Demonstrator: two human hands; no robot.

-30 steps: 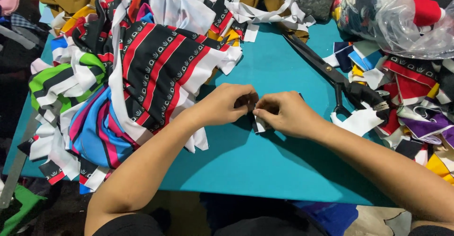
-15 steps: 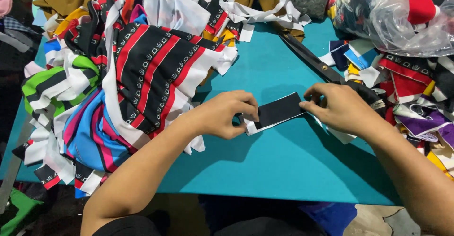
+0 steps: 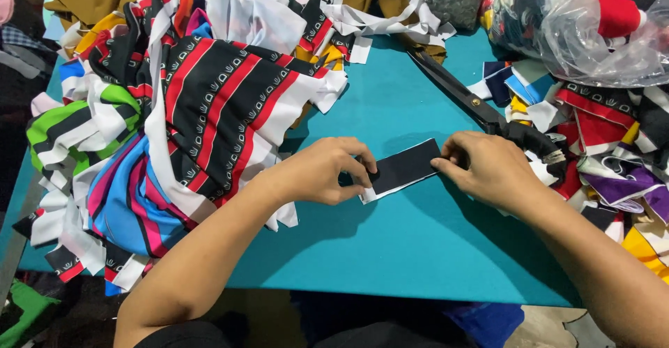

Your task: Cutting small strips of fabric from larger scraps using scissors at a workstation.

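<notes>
Desk: teal desk (image 3: 418, 250) heaped with cloth scraps on the left, the far edge and the right; only the middle strip is bare.
Change: a second ago both hands were pinched together over a small bunched piece; half a second ago it was already pulled out long; now it lies stretched flat between them.
Black strip: black fabric strip (image 3: 404, 170) with a white edge, flat on the desk's bare middle, slanting up to the right.
Left hand: left hand (image 3: 324, 170) curled closed, fingertips pinching the strip's near-left end.
Right hand: right hand (image 3: 491, 170) closed on the far-right end, thumb and fingers pressing it down.
Meaning: I judge the piece is now unfolded and smoothed, held taut at both ends rather than crumpled.
Scissors: large black scissors (image 3: 474, 104) lie on the desk just beyond the right hand, untouched, blades pointing away.
Left pile: striped fabric (image 3: 209, 104), red, black and white, just beside the left wrist.
Far right: clear plastic bag (image 3: 585, 27) stuffed with scraps.
</notes>
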